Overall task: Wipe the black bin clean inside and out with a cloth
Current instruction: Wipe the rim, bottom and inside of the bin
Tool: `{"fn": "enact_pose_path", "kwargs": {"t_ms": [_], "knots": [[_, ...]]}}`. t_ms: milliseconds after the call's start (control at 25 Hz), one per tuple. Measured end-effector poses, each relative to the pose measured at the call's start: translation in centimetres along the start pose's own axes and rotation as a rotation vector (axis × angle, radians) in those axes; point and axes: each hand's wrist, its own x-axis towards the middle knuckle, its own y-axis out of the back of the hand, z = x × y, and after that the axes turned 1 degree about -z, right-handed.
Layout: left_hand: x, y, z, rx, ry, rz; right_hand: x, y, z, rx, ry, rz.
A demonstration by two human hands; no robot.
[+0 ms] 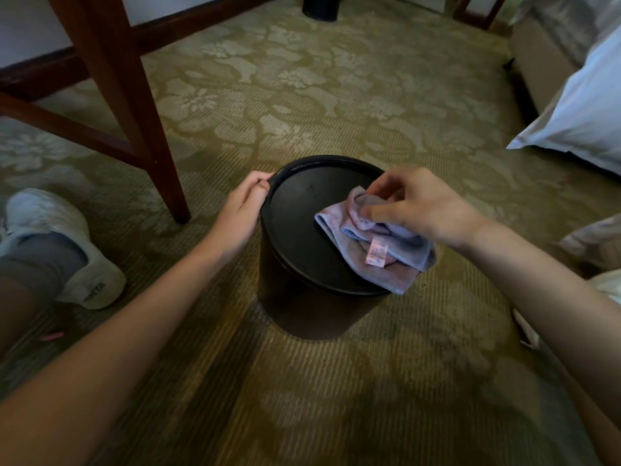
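The black bin stands upside down on the carpet, its flat round base facing up. My left hand grips the bin's left edge, thumb over the rim of the base. A crumpled pale blue and pink cloth with a small pink label lies on the base and hangs over its right edge. My right hand hovers over the cloth and pinches its upper fold with curled fingers.
Dark wooden furniture legs rise to the left of the bin. A white shoe lies on the carpet at far left. A white pillow and bed edge are at right. Another dark round object stands at the far top.
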Motion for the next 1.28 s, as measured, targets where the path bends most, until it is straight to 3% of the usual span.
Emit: {"fn": "enact_pose_path", "kwargs": {"t_ms": [240, 520, 720, 960, 1080, 1160, 1240, 1280], "knots": [[0.0, -0.1, 0.0, 0.000, 0.001, 0.026, -1.3, -0.8, -1.5, -0.409, 0.131, -0.098], [-0.1, -0.1, 0.1, 0.014, 0.009, 0.017, -3.9, -2.8, -1.3, -0.895, 0.293, 0.067], [-0.1, -0.1, 0.1, 0.013, 0.001, 0.022, -5.1, -3.7, -0.7, -0.841, 0.227, 0.017], [-0.1, 0.0, 0.1, 0.032, 0.005, 0.008, -2.7, -4.2, 1.2, -0.897, 0.305, 0.283], [-0.1, 0.0, 0.0, 0.032, 0.009, 0.004, 0.7, -2.5, 1.7, -0.900, 0.086, 0.297], [0.0, -0.1, 0.1, 0.028, 0.008, 0.008, 2.4, -2.4, 0.7, -0.762, -0.007, 0.325], [0.0, -0.1, 0.1, 0.018, -0.005, 0.014, 2.9, -5.1, -2.0, -0.700, 0.063, 0.307], [0.0, 0.0, 0.0, 0.006, -0.018, 0.015, 2.4, -7.0, -3.6, -0.694, 0.214, 0.303]]}}
